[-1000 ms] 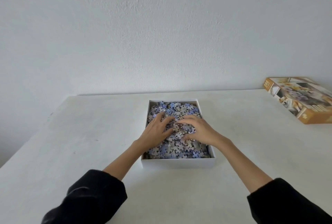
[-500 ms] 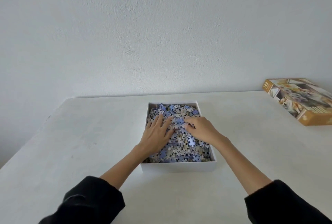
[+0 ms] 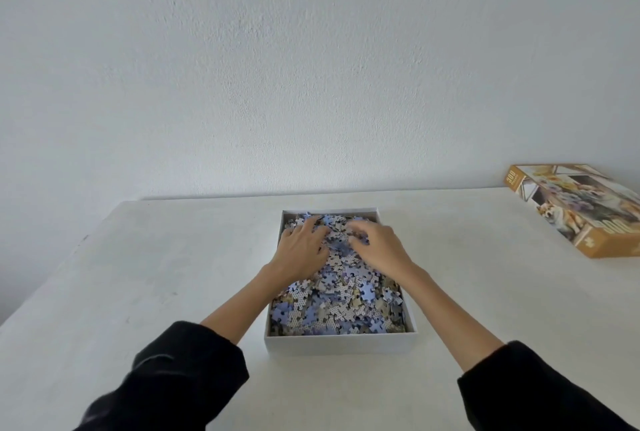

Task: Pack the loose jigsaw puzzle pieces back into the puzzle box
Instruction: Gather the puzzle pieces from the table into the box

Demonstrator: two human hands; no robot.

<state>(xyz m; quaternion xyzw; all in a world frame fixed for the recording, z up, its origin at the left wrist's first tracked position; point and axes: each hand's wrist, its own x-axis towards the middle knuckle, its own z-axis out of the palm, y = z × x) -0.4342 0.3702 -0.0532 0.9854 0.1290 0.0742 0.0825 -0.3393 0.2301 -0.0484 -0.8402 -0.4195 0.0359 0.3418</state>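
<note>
A white open puzzle box (image 3: 339,344) stands in the middle of the table, filled with a heap of blue, white and tan jigsaw pieces (image 3: 341,302). Both hands lie inside it on the far half of the heap. My left hand (image 3: 300,248) rests flat with fingers spread, pressing on the pieces. Beside it, my right hand (image 3: 377,246) lies palm down, its fingers slightly bent over the pieces near the box's back wall. The fingertips of both hands are blurred.
The box lid (image 3: 581,205), orange-edged with a dog picture, lies at the right back of the white table (image 3: 138,292). A plain white wall rises right behind the table's far edge. My black sleeves fill the lower corners.
Both hands have slid from the middle of the heap toward the box's far wall, spreading the pieces. The near half of the heap now lies uncovered and flatter.
</note>
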